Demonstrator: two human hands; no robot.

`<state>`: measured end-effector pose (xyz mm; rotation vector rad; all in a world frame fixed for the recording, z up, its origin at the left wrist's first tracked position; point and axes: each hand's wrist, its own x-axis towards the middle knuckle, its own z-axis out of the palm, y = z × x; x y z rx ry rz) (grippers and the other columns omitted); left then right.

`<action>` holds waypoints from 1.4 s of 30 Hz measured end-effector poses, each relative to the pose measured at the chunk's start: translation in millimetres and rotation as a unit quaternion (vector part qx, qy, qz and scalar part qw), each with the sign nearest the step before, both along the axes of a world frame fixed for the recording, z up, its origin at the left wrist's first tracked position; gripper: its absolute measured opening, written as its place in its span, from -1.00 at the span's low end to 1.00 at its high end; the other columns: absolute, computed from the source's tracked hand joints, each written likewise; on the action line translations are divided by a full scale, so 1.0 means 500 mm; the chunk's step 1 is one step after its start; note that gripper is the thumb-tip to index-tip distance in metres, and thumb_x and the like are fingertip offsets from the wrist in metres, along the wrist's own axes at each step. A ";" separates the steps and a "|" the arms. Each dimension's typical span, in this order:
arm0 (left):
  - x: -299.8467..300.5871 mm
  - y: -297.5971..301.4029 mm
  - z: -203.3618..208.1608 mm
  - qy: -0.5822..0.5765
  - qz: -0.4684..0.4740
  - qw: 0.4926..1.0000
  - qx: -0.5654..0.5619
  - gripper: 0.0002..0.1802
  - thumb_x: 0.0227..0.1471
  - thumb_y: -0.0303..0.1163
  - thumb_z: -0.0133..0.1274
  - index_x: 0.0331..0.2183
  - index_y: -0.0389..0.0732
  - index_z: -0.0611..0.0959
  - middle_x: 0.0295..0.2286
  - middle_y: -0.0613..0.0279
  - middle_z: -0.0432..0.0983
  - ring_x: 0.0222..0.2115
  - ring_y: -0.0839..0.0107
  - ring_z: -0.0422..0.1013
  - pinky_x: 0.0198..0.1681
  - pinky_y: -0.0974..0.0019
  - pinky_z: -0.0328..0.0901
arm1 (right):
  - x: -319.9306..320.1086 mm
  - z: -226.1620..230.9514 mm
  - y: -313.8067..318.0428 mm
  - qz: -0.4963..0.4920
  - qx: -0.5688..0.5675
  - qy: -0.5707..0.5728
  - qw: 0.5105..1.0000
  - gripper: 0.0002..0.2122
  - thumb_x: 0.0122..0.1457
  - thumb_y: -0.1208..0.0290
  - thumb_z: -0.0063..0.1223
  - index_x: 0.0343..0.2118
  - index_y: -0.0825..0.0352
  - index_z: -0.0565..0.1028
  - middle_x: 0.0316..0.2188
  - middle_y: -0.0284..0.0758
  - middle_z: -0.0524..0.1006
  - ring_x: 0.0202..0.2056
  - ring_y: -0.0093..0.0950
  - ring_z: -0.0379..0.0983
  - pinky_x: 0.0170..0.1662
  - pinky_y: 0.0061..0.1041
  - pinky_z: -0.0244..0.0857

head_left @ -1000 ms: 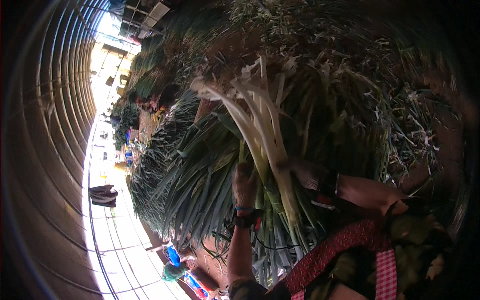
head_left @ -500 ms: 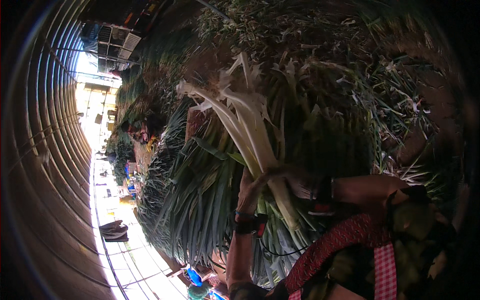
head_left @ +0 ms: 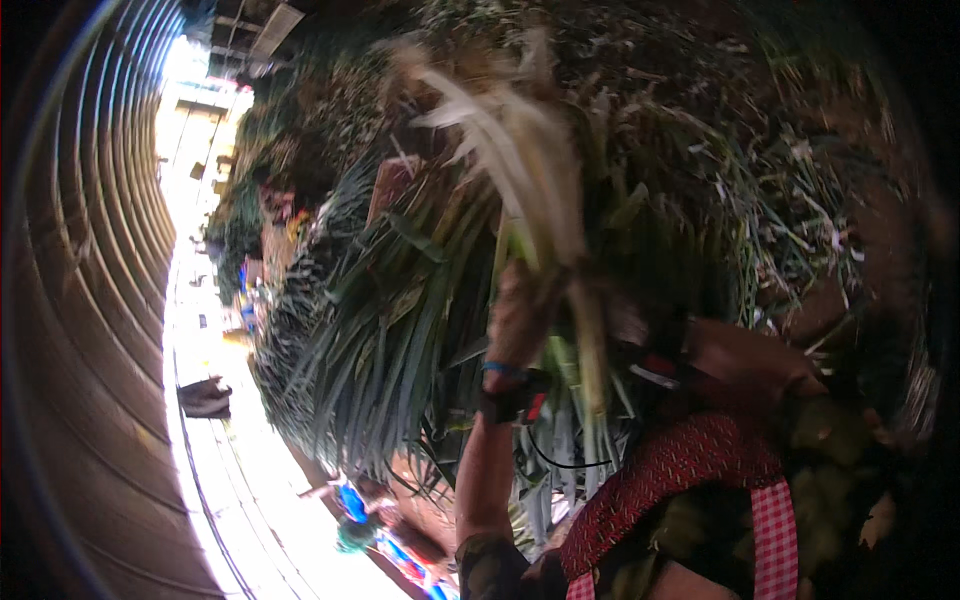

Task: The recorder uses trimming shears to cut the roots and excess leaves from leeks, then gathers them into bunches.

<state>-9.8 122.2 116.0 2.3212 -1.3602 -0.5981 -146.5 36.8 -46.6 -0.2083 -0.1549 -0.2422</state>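
A bunch of leeks (head_left: 540, 165) stands out before me, its pale stems and ragged root ends pointing away and its green leaves trailing back toward my body. My left hand (head_left: 522, 308) is closed round the stems from the left, a black strap and a blue band at its wrist. From the right, my right hand (head_left: 622, 318) is closed on the same bunch; it is dark and blurred, and its fingers are partly hidden. Under and beside the bunch lies a heap of long green leek leaves (head_left: 400, 330).
Loose leaves and trimmings (head_left: 800, 190) litter the ground at the right and far side. A reddish block (head_left: 393, 180) sits by the heap's far left. A black cable (head_left: 560, 463) hangs near my left wrist. Brightly coloured things (head_left: 350, 505) lie at lower left, near a ribbed wall (head_left: 90, 300).
Both hands have lifted away from my body and slightly right with the leeks, which now blur with motion. The whole view has shifted a little.
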 end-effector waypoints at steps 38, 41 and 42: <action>0.060 -0.066 -0.354 -0.172 -0.066 0.978 0.102 -0.61 -0.11 -0.08 0.19 -0.36 -0.22 0.67 -0.44 -0.03 0.54 -0.33 -0.03 0.51 -0.27 0.06 0.41 | -0.164 -0.214 0.011 -0.078 0.156 0.304 0.936 -0.49 0.18 0.06 0.07 0.05 0.39 0.42 -0.10 -0.20 0.54 -0.14 -0.30 0.50 -0.01 -0.21 0.40; 0.069 -0.094 -0.317 -0.055 -0.010 0.985 0.165 -0.60 -0.11 -0.12 0.22 -0.29 -0.22 0.68 -0.32 0.00 0.58 -0.35 0.05 0.53 -0.25 0.13 0.40 | -0.143 -0.173 0.004 -0.092 0.139 0.330 0.929 -0.50 0.17 0.07 0.09 0.03 0.39 0.43 -0.14 -0.19 0.55 -0.19 -0.33 0.51 -0.05 -0.27 0.41; 0.064 -0.111 -0.292 0.016 0.020 0.980 0.195 -0.60 -0.11 -0.14 0.23 -0.27 -0.22 0.68 -0.28 0.03 0.59 -0.36 0.09 0.53 -0.25 0.16 0.39 | -0.142 -0.187 0.010 -0.112 0.140 0.346 0.921 -0.50 0.17 0.08 0.09 0.03 0.40 0.43 -0.14 -0.19 0.55 -0.20 -0.34 0.52 -0.06 -0.29 0.41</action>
